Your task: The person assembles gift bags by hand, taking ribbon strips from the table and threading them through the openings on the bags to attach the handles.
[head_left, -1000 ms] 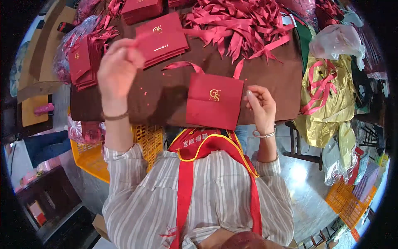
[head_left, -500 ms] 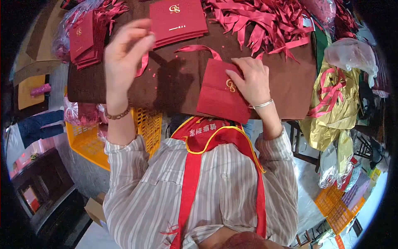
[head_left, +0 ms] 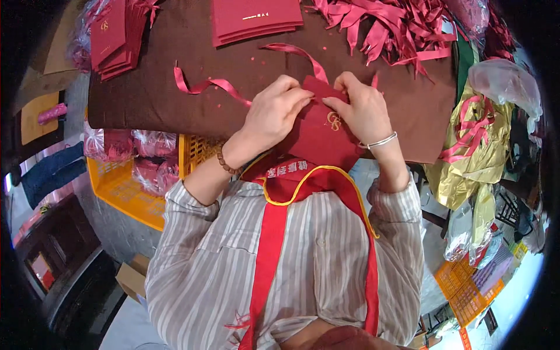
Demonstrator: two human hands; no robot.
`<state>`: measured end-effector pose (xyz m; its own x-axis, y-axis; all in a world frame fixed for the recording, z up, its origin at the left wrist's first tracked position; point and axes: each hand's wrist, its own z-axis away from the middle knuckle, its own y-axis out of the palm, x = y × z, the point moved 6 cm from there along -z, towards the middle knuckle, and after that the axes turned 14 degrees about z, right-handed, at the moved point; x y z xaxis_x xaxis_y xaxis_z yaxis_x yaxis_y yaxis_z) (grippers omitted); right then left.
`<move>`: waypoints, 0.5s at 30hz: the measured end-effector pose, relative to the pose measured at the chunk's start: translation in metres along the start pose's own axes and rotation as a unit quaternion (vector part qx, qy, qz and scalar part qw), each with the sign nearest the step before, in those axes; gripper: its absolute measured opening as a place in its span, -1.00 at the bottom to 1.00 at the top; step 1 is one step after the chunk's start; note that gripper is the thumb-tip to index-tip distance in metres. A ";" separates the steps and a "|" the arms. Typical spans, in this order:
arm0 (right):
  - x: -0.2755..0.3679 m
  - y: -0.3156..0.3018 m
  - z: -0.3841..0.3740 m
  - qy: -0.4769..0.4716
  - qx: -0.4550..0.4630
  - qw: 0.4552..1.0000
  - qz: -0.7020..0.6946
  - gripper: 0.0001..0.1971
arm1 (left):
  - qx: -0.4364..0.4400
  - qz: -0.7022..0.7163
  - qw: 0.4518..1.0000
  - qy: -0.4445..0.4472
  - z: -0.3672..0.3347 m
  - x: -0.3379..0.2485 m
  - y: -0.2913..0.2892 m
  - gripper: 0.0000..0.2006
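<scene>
A flat red gift bag (head_left: 322, 136) with gold print lies at the table's near edge, its lower part over my red apron. My left hand (head_left: 274, 111) is closed, thumb and fingertips pinched at the bag's upper left part. My right hand (head_left: 366, 108) grips the upper right side, thumb on the front and fingers curled over the top. One red ribbon (head_left: 213, 83) trails left across the table from beside my left hand. Another red ribbon end (head_left: 297, 51) curves up from behind the bag's top. What lies under my left fingertips is hidden.
A stack of red bags (head_left: 256, 20) lies at the far middle, another stack (head_left: 119, 44) at far left. A heap of red ribbons (head_left: 396, 35) covers the far right. Below the table's left side stands a yellow crate (head_left: 125, 198) with wrapped red packs. Gold sheeting (head_left: 475, 163) hangs at right.
My left hand has come down and right from above the table onto the bag, leaving the left ribbon stretched out on the cloth. The right hand stays on the bag, fingers now more curled.
</scene>
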<state>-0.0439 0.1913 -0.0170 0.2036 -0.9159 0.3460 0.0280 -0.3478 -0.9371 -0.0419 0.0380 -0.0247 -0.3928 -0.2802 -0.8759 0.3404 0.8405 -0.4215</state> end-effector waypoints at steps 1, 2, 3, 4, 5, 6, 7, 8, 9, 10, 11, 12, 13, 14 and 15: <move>-0.002 0.005 0.001 0.020 0.043 0.997 -0.059 -0.73 | -0.001 -0.007 1.000 0.020 0.002 -0.002 0.002 -0.87; 0.001 0.001 0.001 -0.005 0.055 0.993 -0.108 -0.74 | 0.016 0.020 1.000 0.001 0.005 0.000 0.004 -0.86; -0.005 0.007 0.002 -0.005 0.056 0.992 -0.109 -0.74 | 0.016 0.020 1.000 -0.001 0.006 -0.001 0.005 -0.86; -0.010 0.021 0.003 -0.009 0.106 0.974 -0.199 -0.73 | 0.024 0.024 0.999 -0.004 0.008 -0.001 0.007 -0.86; -0.012 0.030 0.006 -0.014 0.154 0.945 -0.287 -0.71 | 0.032 0.029 0.999 -0.007 0.010 -0.002 0.008 -0.86; -0.017 0.035 0.010 0.005 0.186 0.929 -0.321 -0.70 | 0.035 0.030 0.999 -0.009 0.011 -0.004 0.008 -0.86; -0.019 0.037 0.012 0.007 0.188 0.928 -0.322 -0.70 | 0.006 0.068 0.997 -0.035 0.012 -0.005 0.004 -0.86; -0.021 0.043 0.016 0.025 0.223 0.909 -0.352 -0.71 | -0.023 0.107 0.992 -0.061 0.013 -0.004 0.000 -0.87; -0.021 0.050 0.020 0.043 0.257 0.887 -0.381 -0.72 | -0.021 0.108 0.992 -0.064 0.013 -0.005 -0.001 -0.87; -0.016 0.040 0.020 0.048 0.263 0.892 -0.363 -0.75 | -0.019 0.108 0.990 -0.090 0.014 -0.003 -0.004 -0.87; -0.015 0.037 0.021 0.050 0.265 0.891 -0.364 -0.75 | -0.016 0.108 0.987 -0.115 0.016 0.000 -0.006 -0.87; -0.015 0.037 0.023 0.063 0.285 0.873 -0.392 -0.75 | -0.013 0.093 0.992 -0.089 0.016 -0.001 -0.007 -0.88; -0.014 0.039 0.026 0.075 0.304 0.852 -0.419 -0.75 | -0.011 0.093 0.991 -0.092 0.016 -0.002 -0.007 -0.88; -0.013 0.040 0.027 0.076 0.305 0.851 -0.422 -0.75 | -0.007 0.094 0.990 -0.106 0.016 -0.003 -0.007 -0.89; -0.012 0.041 0.030 0.101 0.304 0.817 -0.479 -0.74 | -0.002 0.095 0.988 -0.120 0.017 -0.002 -0.006 -0.89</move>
<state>-0.0163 0.1944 -0.0609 -0.3615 -0.3163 0.8771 0.5724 -0.8179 -0.0591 -0.0289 0.0257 -0.0240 -0.1087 -0.2179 -0.9699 0.3850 0.8903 -0.2431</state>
